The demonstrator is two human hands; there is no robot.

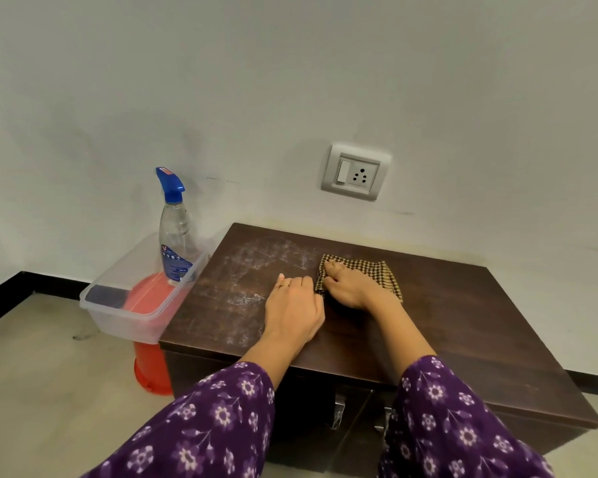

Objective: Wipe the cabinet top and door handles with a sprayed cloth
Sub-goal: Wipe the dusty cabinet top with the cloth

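Purple floral sleeves (221, 419) reach over the door handles (339, 406) onto the cabinet top (463, 322). There the left hand (294, 305) lies flat beside the right hand (349, 288), which grips the checked cloth (377, 270) (white streaks to its left). Farther back, 1 spray bottle (176, 236) stands in a clear tub (118, 326).

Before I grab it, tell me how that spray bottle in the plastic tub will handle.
The spray bottle is tall and narrow, so a nudge would probably tip it. Its clear body looks mostly empty, so likely light. The tub under it perches on a red bucket and may shift.
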